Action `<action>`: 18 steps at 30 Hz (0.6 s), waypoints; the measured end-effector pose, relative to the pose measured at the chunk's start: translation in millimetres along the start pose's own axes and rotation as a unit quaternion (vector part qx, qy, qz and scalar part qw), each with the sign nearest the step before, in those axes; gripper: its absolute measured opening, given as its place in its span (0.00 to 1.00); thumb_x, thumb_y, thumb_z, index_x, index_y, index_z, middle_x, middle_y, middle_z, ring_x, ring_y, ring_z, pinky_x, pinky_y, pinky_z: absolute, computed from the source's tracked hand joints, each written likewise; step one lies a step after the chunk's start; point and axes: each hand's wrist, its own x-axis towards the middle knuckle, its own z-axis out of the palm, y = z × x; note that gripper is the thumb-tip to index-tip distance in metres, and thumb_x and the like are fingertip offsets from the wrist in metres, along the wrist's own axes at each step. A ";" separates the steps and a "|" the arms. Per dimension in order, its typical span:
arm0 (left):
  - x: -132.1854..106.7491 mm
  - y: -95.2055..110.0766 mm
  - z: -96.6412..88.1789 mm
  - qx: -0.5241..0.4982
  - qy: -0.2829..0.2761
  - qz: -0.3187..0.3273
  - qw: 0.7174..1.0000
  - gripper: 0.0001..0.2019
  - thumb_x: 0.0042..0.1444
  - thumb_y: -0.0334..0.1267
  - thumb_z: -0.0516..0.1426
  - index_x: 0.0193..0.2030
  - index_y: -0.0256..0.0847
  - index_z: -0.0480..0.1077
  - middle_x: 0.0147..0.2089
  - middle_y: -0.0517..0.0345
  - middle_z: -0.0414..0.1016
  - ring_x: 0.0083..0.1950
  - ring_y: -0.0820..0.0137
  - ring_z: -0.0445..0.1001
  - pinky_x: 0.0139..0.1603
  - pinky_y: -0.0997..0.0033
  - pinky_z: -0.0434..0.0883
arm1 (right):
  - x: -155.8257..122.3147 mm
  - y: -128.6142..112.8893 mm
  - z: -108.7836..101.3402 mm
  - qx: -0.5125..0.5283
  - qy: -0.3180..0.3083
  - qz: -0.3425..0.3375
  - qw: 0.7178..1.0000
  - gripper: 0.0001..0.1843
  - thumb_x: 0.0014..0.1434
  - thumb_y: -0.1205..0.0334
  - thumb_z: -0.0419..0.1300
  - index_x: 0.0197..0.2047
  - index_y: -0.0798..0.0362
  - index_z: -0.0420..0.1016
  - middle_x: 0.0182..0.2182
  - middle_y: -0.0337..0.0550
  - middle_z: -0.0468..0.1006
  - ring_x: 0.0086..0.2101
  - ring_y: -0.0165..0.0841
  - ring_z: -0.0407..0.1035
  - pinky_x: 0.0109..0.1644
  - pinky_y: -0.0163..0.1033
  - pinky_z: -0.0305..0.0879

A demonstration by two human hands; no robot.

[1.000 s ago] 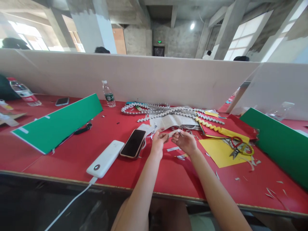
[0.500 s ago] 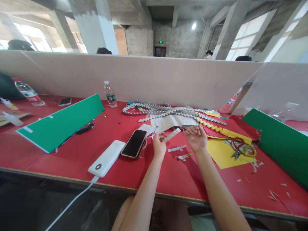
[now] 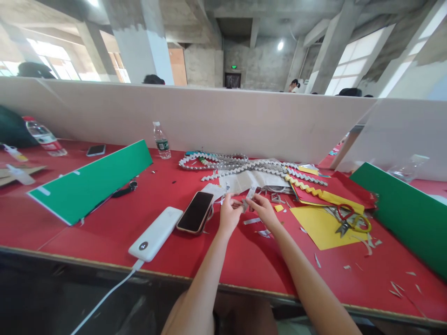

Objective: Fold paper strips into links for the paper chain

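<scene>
You've got a small paper strip [image 3: 248, 194] pinched between both hands, just above the red worktop [image 3: 104, 228] near its middle. Your left hand [image 3: 229, 215] grips its lower end with thumb and fingers pressed together, and your right hand [image 3: 264, 210] pinches the upper end. Just left sits a phone [image 3: 195, 211] face up, then a white power bank [image 3: 155, 233]. Paper scraps [image 3: 256, 225] lie under your hands. Behind are folded paper chains [image 3: 240, 164], and to the right a yellow sheet [image 3: 319, 225] with scissors [image 3: 349, 221].

Phone [image 3: 194, 212], power bank [image 3: 155, 234] (cable attached), scissors [image 3: 350, 220], water bottle [image 3: 161, 140]
</scene>
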 end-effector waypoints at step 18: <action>-10.4 18.5 6.4 -0.096 -0.149 -0.069 0.982 0.25 0.42 0.32 0.63 0.49 0.40 0.63 0.28 0.61 0.73 0.33 0.72 0.73 0.37 0.71 0.69 | 8.9 7.2 -11.2 0.282 0.127 0.105 0.945 0.11 0.41 0.60 0.65 0.23 0.52 0.66 0.16 0.30 0.63 0.18 0.23 0.57 0.21 0.32 0.53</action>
